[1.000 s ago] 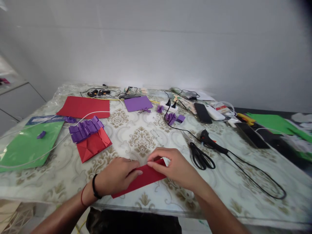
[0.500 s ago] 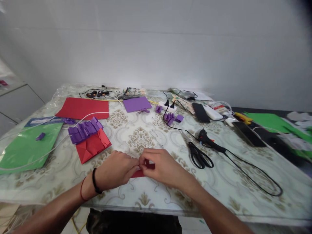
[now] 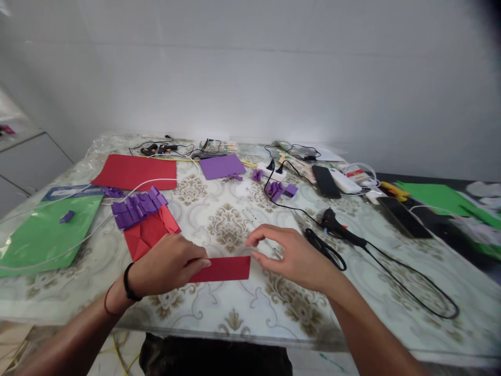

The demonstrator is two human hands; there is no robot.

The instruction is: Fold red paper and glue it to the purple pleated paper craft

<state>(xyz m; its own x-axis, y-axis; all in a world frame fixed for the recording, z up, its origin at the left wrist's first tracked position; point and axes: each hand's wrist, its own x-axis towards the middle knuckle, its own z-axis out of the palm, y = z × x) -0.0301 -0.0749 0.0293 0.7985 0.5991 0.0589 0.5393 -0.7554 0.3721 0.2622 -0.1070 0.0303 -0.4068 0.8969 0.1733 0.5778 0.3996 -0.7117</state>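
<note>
A narrow strip of red paper lies low over the table in front of me. My left hand pinches its left end between thumb and fingers. Off the strip's right end, my right hand is open, thumb and forefinger apart with nothing between them. Behind my left hand sits a folded red paper piece, partly covered by that hand. A pleated purple paper strip rests along its upper edge. Black-handled scissors lie behind my right hand, partly hidden by it.
A black glue gun with a looping cord lies at the right. Red and purple sheets are at the back. A green pack is at left. Phones and a power strip stand further off.
My hands have moved apart. The right hand has let go and shifted right, fingers opening; the left has drawn leftward, uncovering more of the red strip.
</note>
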